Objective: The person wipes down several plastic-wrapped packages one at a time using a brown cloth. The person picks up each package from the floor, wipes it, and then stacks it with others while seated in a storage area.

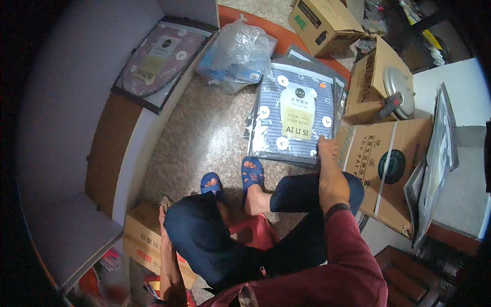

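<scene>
I sit on a low red stool [255,233] with my feet in blue sandals [252,172] on the speckled floor. My right hand [327,153] reaches forward past my knee and grips the lower right corner of a flat blue-striped mat in a clear plastic package [294,115]. That package lies on top of a stack of similar ones on the floor. My left hand [164,205] hangs low beside my left thigh, close to a cardboard box [140,233]. Its fingers are mostly hidden, and I cannot tell whether it holds anything.
A pink packaged mat [156,59] lies on the grey ledge at left. A crumpled clear plastic bag [238,51] sits behind the stack. Cardboard boxes stand at the back [322,20] and right [391,169]; one holds a metal pan lid [399,87].
</scene>
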